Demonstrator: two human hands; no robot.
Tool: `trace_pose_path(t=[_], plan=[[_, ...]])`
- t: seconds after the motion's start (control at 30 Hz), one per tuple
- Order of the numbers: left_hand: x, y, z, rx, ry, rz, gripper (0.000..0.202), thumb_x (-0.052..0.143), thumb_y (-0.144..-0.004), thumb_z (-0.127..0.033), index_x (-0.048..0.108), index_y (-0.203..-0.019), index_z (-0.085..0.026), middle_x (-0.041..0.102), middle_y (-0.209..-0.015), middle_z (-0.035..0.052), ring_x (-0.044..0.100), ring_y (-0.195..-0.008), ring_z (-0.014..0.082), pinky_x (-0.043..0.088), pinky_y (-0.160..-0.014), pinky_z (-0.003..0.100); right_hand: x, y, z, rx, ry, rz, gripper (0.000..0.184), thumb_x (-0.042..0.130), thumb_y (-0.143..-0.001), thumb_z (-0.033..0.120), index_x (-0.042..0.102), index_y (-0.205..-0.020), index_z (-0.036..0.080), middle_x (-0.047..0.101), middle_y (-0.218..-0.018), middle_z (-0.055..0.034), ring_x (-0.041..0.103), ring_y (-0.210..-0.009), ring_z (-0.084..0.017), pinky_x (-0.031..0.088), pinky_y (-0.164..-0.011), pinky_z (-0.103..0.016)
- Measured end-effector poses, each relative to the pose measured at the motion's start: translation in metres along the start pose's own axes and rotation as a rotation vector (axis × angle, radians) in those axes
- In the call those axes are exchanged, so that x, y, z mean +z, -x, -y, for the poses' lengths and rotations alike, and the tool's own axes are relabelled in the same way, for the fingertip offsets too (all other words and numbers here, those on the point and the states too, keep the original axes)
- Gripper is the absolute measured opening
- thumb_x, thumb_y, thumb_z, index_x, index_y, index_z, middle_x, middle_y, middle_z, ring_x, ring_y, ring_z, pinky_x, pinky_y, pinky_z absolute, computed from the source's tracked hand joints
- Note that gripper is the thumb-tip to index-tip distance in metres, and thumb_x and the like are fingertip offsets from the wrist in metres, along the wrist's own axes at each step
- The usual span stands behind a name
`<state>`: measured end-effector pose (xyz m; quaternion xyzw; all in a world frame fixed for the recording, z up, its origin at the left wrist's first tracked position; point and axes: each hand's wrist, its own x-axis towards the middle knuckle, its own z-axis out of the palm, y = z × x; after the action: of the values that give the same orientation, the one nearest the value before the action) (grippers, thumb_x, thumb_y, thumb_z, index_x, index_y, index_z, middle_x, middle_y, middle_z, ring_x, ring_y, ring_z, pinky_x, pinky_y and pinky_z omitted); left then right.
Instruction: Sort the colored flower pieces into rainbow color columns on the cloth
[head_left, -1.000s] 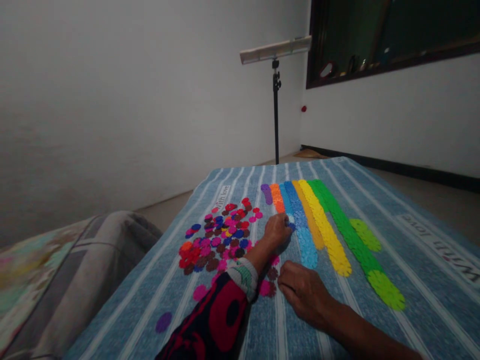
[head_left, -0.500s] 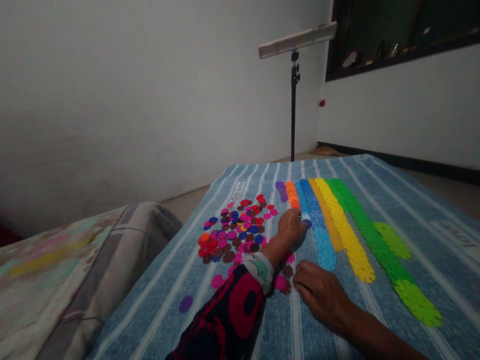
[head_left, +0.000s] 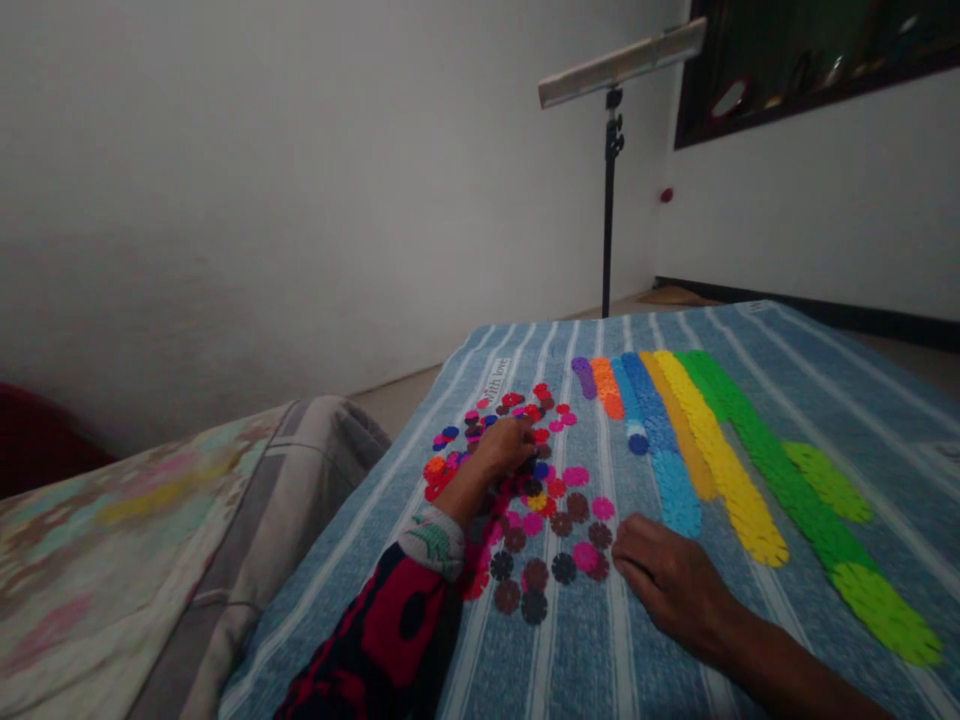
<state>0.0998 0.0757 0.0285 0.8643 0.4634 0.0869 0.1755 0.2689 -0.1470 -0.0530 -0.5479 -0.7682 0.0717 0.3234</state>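
Note:
My left hand (head_left: 507,445) reaches into a pile of loose flower-shaped plastic discs (head_left: 559,520), pink, red, brown and blue, on a blue striped cloth (head_left: 825,370). Its fingers bend down onto the discs; what they grip is hidden. My right hand (head_left: 671,580) rests on the cloth with fingers curled, its fingertips beside a pink disc (head_left: 585,556). To the right lie rows of discs sorted by colour: purple (head_left: 581,372), orange (head_left: 607,392), blue (head_left: 664,450), yellow (head_left: 727,470) and green (head_left: 780,480). A single dark blue disc (head_left: 638,443) ends one short row.
A patterned blanket or cushion (head_left: 187,520) lies left of the cloth. A light bar on a black stand (head_left: 609,200) rises behind the cloth near the white wall. A dark window frame (head_left: 825,60) is at the upper right.
My left hand has left the short blue row, where a dark blue disc now lies, and moved left into the loose pile. The view has swung left. My right hand has stayed put.

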Motion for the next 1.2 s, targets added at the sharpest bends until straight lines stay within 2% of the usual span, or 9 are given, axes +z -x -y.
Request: trace_pose_path(t=[0.13,0.4,0.57,0.73,0.83,0.97,1.2], plan=[[0.007,-0.002,0.01,0.063,-0.052,0.066,0.005,0.064,-0.068,-0.015,0.067,-0.071,-0.016,0.053,-0.055,-0.0036,0.045,-0.054,0.0099,0.032,-0.055,0.021,-0.001,0.0,-0.001,0.002,-0.002,0.003,0.024,0.041,-0.093,0.013,0.055,-0.076,0.02,0.057,-0.077,-0.0025,0.057,-0.072,-0.015,0.042,-0.064,-0.027],[0.012,0.0,0.019,0.075,0.011,0.007,0.01,0.063,-0.063,-0.008,0.065,-0.069,-0.016,0.053,-0.058,-0.0045,0.044,-0.054,0.0088,0.029,-0.054,0.022,-0.001,0.001,-0.002,0.004,-0.006,0.014,0.025,0.04,-0.094,0.014,0.058,-0.078,0.021,0.059,-0.079,-0.0028,0.058,-0.073,-0.015,0.043,-0.066,-0.027],[0.017,0.004,0.027,0.033,0.127,-0.039,0.01,0.063,-0.062,-0.01,0.056,-0.06,-0.016,0.047,-0.054,-0.0066,0.042,-0.053,0.0081,0.028,-0.052,0.021,-0.002,0.0,0.0,-0.001,0.009,-0.003,0.024,0.042,-0.093,0.013,0.057,-0.075,0.021,0.058,-0.077,-0.0021,0.058,-0.072,-0.016,0.042,-0.064,-0.027],[0.016,0.011,0.027,-0.02,0.308,-0.021,0.011,0.064,-0.066,-0.016,0.053,-0.063,-0.016,0.049,-0.055,-0.0065,0.044,-0.052,0.0075,0.03,-0.052,0.02,-0.002,0.0,0.0,0.017,0.024,0.003,0.024,0.041,-0.093,0.013,0.057,-0.076,0.02,0.058,-0.078,-0.0025,0.057,-0.072,-0.016,0.042,-0.065,-0.027],[0.013,0.012,0.02,-0.054,0.419,-0.004,0.014,0.065,-0.068,-0.019,0.053,-0.062,-0.015,0.05,-0.054,-0.0058,0.044,-0.05,0.0073,0.032,-0.051,0.02,-0.001,-0.001,-0.001,0.015,0.035,0.009,0.023,0.042,-0.092,0.013,0.058,-0.076,0.02,0.058,-0.079,-0.0024,0.057,-0.073,-0.015,0.041,-0.066,-0.027],[0.017,0.004,-0.001,-0.001,0.523,0.01,0.016,0.068,-0.064,-0.019,0.053,-0.06,-0.015,0.049,-0.054,-0.0062,0.043,-0.05,0.0068,0.033,-0.051,0.02,-0.001,-0.003,-0.001,0.023,0.04,-0.003,0.022,0.046,-0.089,0.011,0.058,-0.074,0.02,0.058,-0.078,-0.0016,0.056,-0.073,-0.015,0.04,-0.065,-0.026],[0.058,-0.023,-0.067,0.137,0.435,0.061,0.007,0.069,-0.063,-0.017,0.063,-0.063,-0.013,0.051,-0.054,-0.0063,0.045,-0.054,0.0079,0.033,-0.053,0.02,-0.003,-0.006,0.003,0.025,0.017,-0.029,0.02,0.048,-0.088,0.009,0.06,-0.076,0.02,0.058,-0.079,-0.0016,0.056,-0.073,-0.015,0.041,-0.066,-0.026]])
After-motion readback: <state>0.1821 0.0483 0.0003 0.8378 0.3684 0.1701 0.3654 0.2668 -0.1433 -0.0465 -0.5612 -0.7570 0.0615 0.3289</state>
